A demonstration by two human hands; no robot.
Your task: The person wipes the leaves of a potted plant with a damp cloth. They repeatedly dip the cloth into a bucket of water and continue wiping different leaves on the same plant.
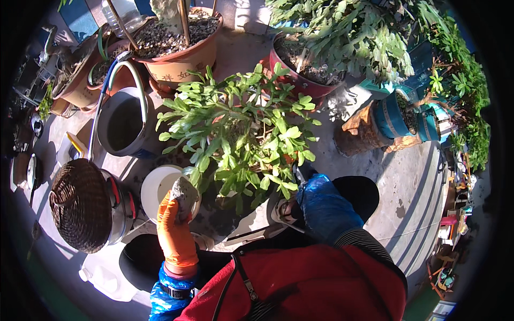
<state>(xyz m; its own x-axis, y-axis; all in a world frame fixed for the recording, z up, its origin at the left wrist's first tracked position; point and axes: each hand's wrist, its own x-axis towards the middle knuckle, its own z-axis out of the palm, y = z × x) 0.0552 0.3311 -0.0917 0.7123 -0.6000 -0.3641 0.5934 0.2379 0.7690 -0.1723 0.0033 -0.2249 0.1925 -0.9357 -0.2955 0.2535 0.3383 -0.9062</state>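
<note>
My left hand (175, 227), in an orange glove with a blue sleeve cover, is closed around a grey lump-like object (184, 193). It holds this just over the rim of a white bowl (155, 184), beside a leafy green potted plant (241, 134). My right forearm (323, 207), in a blue sleeve cover, reaches into the right side of the plant. The right hand itself is hidden under the leaves, so its grip cannot be seen.
A dark bucket (122, 125) with a hose hooked over it stands left of the plant. An upturned wicker basket (80, 206) rests on a metal pot. Terracotta pots (176, 56), a red pot (300, 83), blue pots (393, 115) and a white jug (107, 275) crowd the concrete floor.
</note>
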